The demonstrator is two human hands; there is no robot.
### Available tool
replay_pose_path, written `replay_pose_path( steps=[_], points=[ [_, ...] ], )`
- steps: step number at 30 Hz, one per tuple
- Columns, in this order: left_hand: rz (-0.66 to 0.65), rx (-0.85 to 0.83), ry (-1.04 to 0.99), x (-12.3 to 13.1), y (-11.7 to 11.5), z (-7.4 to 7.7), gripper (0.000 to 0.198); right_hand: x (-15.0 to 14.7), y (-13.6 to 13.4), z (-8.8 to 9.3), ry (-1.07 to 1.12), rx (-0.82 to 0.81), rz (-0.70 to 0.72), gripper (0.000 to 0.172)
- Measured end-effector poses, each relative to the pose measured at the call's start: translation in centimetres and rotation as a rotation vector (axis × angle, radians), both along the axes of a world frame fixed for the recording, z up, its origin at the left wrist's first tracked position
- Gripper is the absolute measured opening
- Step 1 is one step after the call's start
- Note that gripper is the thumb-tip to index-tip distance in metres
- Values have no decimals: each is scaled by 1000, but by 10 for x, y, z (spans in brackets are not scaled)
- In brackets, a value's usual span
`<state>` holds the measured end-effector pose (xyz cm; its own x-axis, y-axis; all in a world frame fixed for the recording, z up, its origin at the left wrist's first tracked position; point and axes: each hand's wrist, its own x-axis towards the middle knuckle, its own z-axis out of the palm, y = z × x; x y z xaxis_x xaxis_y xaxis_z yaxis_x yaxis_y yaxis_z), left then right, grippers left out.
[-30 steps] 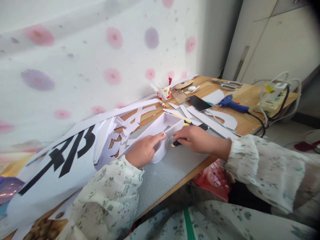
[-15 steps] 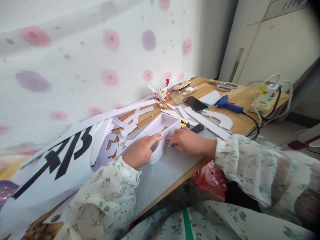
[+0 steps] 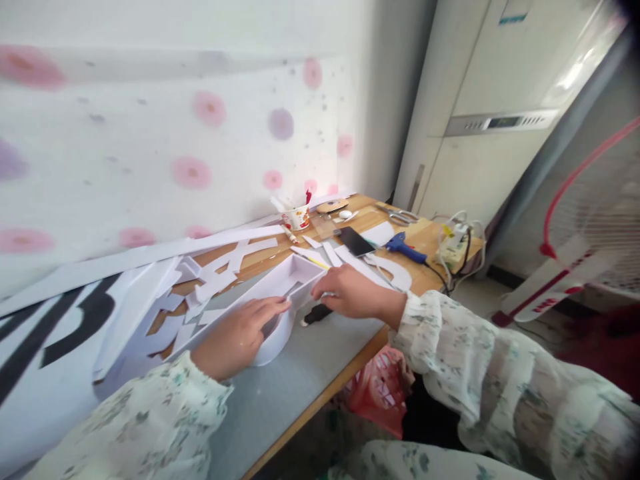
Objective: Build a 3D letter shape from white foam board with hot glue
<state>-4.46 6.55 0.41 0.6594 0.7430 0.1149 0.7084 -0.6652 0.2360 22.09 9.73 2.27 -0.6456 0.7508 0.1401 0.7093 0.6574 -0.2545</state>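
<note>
A white foam-board frame [image 3: 277,343], with straight upright walls and one curved wall, stands on the grey mat [image 3: 280,407]. My left hand [image 3: 233,337] grips its wall, fingers laid along the top edge. Close to the frame's right end is my right hand [image 3: 353,291], fingers curled together. Just under those fingers shows a black object [image 3: 319,313] with a pale tip. Whether it is in the fingers or lies on the mat I cannot tell. A thin yellow strip [image 3: 320,262] shows behind the frame.
White offcuts [image 3: 215,287] and a sheet with black shapes [image 3: 75,320] lie left. Farther back are a paper cup [image 3: 297,217], phone [image 3: 356,241], blue glue gun [image 3: 406,248], scissors [image 3: 400,215] and power strip [image 3: 455,245]. A fan [image 3: 590,220] stands right.
The view has swung right and up, bringing the fan in. My right hand has drawn away from the curved wall toward the frame's far right corner. My left hand keeps its grip.
</note>
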Motion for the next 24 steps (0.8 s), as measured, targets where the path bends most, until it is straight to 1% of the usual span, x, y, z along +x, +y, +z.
replay_pose_path(
  steps=[1, 3, 5, 7, 9, 11, 13, 15, 16, 18, 20, 21, 24],
  points=[
    [-1, 10, -1, 0, 0, 0, 71, 14, 8, 6, -2, 20, -88, 25],
    [1, 24, -9, 0, 1, -1, 71, 49, 24, 14, -26, 63, -312, 28],
    [5, 32, -23, 0, 1, -2, 71, 85, 41, 15, -72, 95, -551, 26],
    [1, 28, -29, 1, 1, -1, 72, 115, 54, 8, -125, 81, -721, 26],
    [3, 18, -27, 2, 0, 0, 72, 135, 61, -6, -166, 33, -819, 27],
    [6, 0, -16, 2, -2, 1, 72, 143, 65, -22, -183, -8, -864, 31],
    [2, -15, -7, 3, -2, 2, 72, 144, 67, -34, -178, -19, -892, 32],
    [0, -24, -3, 3, -3, 3, 72, 143, 70, -39, -155, -12, -915, 30],
    [4, -23, -3, 4, -3, 2, 72, 143, 72, -39, -139, -9, -925, 29],
    [15, -19, -6, 5, -3, 2, 71, 143, 75, -32, -94, -2, -933, 27],
    [24, -18, -8, 5, -3, 1, 70, 142, 75, -19, -28, 21, -923, 26],
    [27, -21, -9, 6, -4, 1, 69, 141, 73, -11, 17, 38, -912, 28],
    [44, -40, -20, 7, -5, 2, 67, 128, 58, 13, 191, 66, -878, 45]
  ],
)
